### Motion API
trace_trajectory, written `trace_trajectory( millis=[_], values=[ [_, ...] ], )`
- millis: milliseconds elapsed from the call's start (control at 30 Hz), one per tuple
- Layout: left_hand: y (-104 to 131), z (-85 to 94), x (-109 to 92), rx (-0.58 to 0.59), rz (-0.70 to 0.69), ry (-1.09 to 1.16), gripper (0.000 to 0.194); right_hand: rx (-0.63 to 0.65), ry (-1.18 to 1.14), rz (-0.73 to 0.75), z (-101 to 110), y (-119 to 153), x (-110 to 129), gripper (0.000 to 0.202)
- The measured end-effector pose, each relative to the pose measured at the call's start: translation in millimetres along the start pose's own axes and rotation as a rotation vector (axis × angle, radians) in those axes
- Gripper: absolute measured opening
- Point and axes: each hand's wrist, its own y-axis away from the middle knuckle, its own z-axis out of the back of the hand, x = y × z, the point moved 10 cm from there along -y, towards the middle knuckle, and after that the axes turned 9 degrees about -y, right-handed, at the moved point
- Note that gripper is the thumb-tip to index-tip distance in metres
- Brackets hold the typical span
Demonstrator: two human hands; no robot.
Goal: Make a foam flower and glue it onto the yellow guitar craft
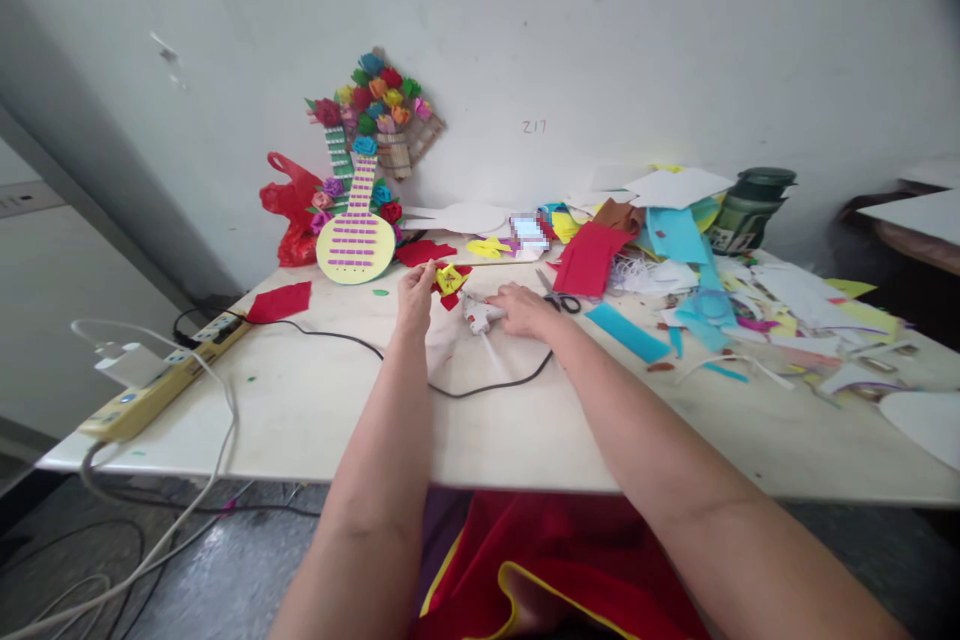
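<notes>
Head cam: pinching red & yellow paper bit [451, 281] in L hand [415, 298], gripping glue gun [478, 316] w/ R hand [523, 310]; prob. gluing now, needing slow, steady aim.

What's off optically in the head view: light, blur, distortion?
Head view: diffuse light, no hard shadow on the wall; top-right corner dark, like vignetting; outer areas look stretched, likely wide-angle; pixelated patch beyond the glue gun; fine detail on the yellow-and-red piece is soft, can't tell if focus or motion.
</notes>
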Motion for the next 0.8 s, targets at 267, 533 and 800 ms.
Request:
trace_trajectory(
  millis=[267, 533, 800],
  values=[
    [4, -15.8, -2, 0.131, 0.0, -0.014, 0.036, -0.505, 0.01, -0.024, 67, 17, 6, 0.032],
    [13, -37.7, 0, 0.317, 0.047, -0.042, 0.035, -0.389, -0.226, -0.085, 46, 6, -4, 0.036],
    [14, -39.3, 10, 0.361, 0.118, 0.0, 0.037, -0.403, -0.44, -0.028, 42, 2, -6, 0.033]
  ],
)
